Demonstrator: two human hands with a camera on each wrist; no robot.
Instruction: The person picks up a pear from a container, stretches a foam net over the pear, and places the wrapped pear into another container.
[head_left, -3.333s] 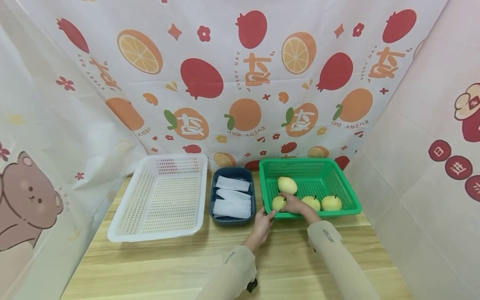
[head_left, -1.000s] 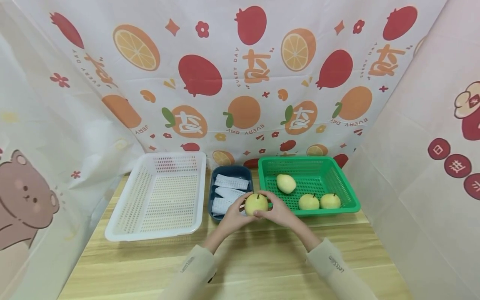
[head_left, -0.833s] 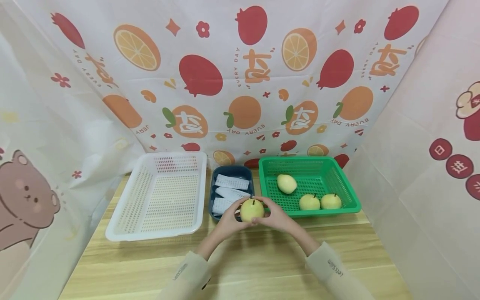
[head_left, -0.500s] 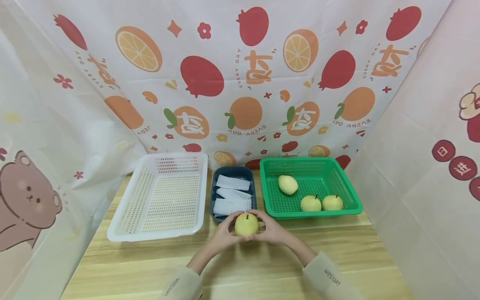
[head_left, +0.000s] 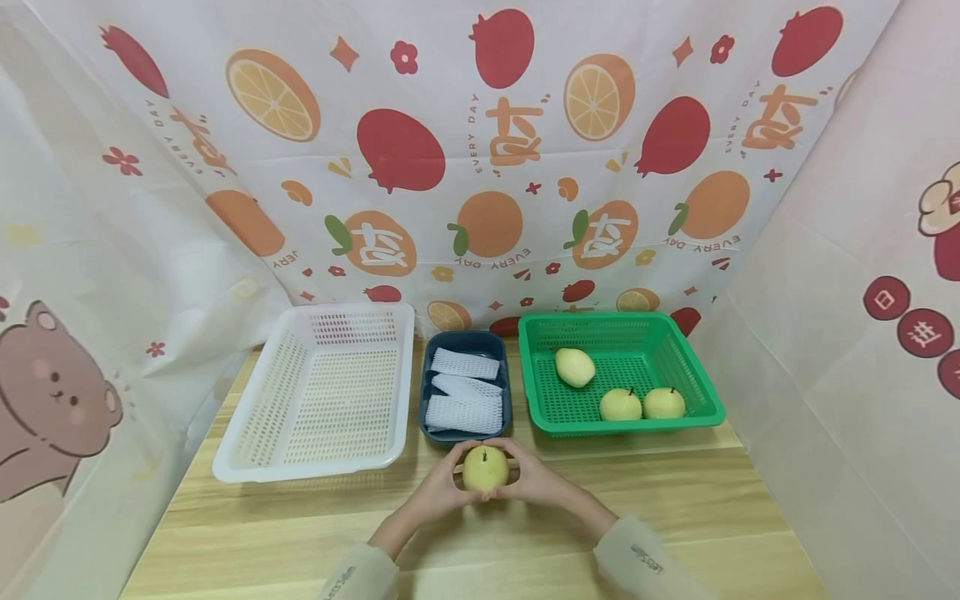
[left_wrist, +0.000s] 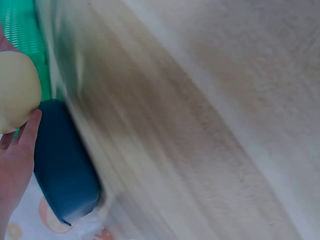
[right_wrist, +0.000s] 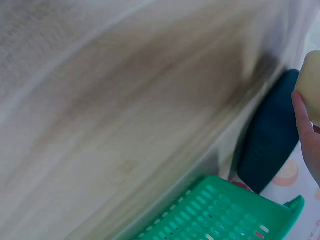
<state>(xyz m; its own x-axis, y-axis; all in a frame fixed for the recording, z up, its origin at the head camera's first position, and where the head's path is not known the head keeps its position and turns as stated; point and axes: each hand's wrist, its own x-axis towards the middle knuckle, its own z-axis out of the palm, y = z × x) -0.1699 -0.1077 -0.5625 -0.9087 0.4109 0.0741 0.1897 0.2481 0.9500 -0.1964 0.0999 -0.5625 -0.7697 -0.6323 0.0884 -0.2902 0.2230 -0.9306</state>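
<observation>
A pale yellow pear (head_left: 485, 469) with a dark stem pointing up is held between both hands, in front of the dark blue tray. The left hand (head_left: 438, 487) curves round its left side, and the right hand (head_left: 532, 479) curves round its right side; the thumbs meet at the near side. In the left wrist view the pear (left_wrist: 17, 92) and part of the left hand (left_wrist: 17, 162) show at the left edge. At the right edge of the right wrist view, fingers of the right hand (right_wrist: 305, 120) touch the pear (right_wrist: 311, 87).
The green basket (head_left: 622, 427) at the right holds three more pears (head_left: 575, 367). White foam net sleeves (head_left: 465, 413) lie in the dark blue tray (head_left: 424, 400). A white basket (head_left: 315, 477) stands at the left. A printed cloth (head_left: 480, 167) hangs behind the wooden table (head_left: 450, 558).
The right hand has taken a pear out of the green basket while the left hand was at its rim. Both hands now grip it and have moved left and nearer, in front of the tray.
</observation>
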